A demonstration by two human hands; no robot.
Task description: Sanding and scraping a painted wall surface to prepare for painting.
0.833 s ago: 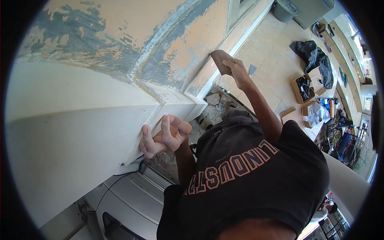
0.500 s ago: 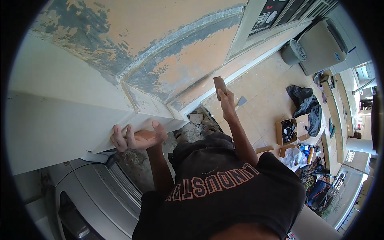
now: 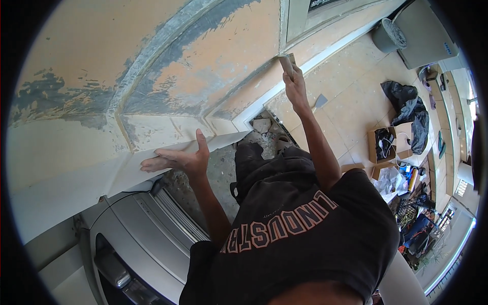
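One brown pad (image 3: 286, 64) is sitting in the right hand's (image 3: 296, 89) grip, just beside the patchy wall (image 3: 218, 56), contact unclear. The left hand (image 3: 185, 158) is hanging empty, fingers extended, near the pale ledge (image 3: 66, 173). It's looking like smoothing; the next stroke is probably calling for flat, even pressure. Grey patches are breaking through peach paint; a bucket (image 3: 382, 41) is standing on tiled floor (image 3: 351, 76) beyond.
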